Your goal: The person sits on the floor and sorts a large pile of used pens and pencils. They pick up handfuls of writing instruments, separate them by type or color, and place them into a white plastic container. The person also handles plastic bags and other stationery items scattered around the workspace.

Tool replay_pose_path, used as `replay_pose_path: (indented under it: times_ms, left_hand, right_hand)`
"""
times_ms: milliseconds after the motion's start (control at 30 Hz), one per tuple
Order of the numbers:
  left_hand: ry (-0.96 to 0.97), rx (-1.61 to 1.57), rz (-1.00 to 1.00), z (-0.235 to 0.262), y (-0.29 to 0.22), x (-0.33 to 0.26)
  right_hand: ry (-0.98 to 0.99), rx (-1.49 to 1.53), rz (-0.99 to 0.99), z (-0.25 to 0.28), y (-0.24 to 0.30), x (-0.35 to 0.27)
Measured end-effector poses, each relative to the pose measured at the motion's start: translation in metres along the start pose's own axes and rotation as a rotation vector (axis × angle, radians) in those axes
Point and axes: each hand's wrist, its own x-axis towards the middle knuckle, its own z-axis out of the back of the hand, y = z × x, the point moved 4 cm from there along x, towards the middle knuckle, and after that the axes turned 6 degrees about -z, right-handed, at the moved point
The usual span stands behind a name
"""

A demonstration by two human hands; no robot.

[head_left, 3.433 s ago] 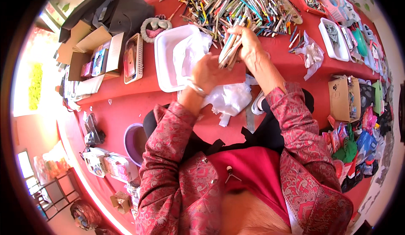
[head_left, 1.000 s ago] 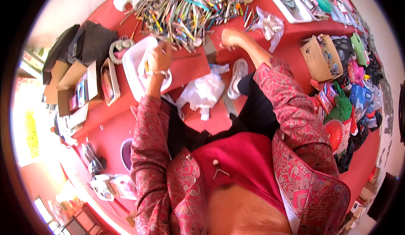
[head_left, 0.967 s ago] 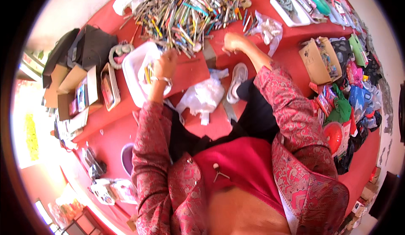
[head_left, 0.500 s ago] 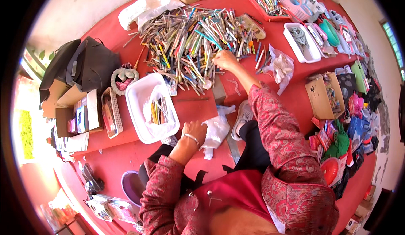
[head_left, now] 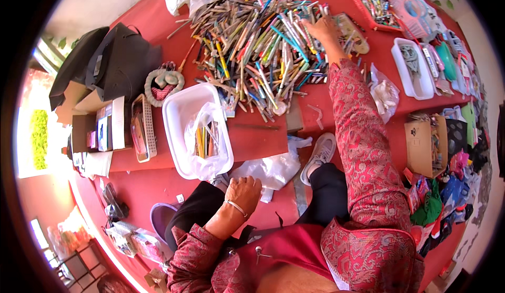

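Note:
A broad heap of pens and pencils [head_left: 252, 56] in many colours covers the far middle of the red surface. My right hand [head_left: 323, 30] reaches over the heap's far right part, its fingers stretched out among the pens; I see nothing held in it. Near my knee, well below the heap, my left hand [head_left: 243, 194] is closed with the fingers curled under, so what it may hold is hidden. Beside it, to the upper left, stands a white plastic basin [head_left: 172, 115] containing a clear bag with several pencils [head_left: 202, 139]. A crumpled white plastic bag [head_left: 271, 171] lies just right of the left hand.
Black bags [head_left: 118, 56], an opened cardboard box [head_left: 79, 132] and a narrow basket [head_left: 141, 135] stand left. At the right are a red tray of pens [head_left: 373, 9], a white tray with grey cloth [head_left: 421, 85], a crumpled clear bag [head_left: 385, 94] and a cardboard box [head_left: 421, 145].
My right hand has moved farther away and to the right, from the heap's near right part to its far right part. My left hand stays closed near the knee. The view has shifted slightly.

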Motion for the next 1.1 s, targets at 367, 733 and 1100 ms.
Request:
replay_pose_path:
  times_ms: [367,733,1100]
  left_hand:
    - [0.003,-0.009,-0.056,-0.012,0.001,0.003]
    - [0.1,0.022,-0.075,-0.011,-0.01,0.008]
    - [0.101,0.062,-0.116,-0.013,-0.02,0.014]
  right_hand:
    - [-0.132,0.082,0.107,-0.056,-0.001,0.0]
    - [-0.108,0.138,0.35,-0.058,-0.016,-0.095]
    - [-0.03,0.177,0.445,-0.074,-0.077,-0.108]
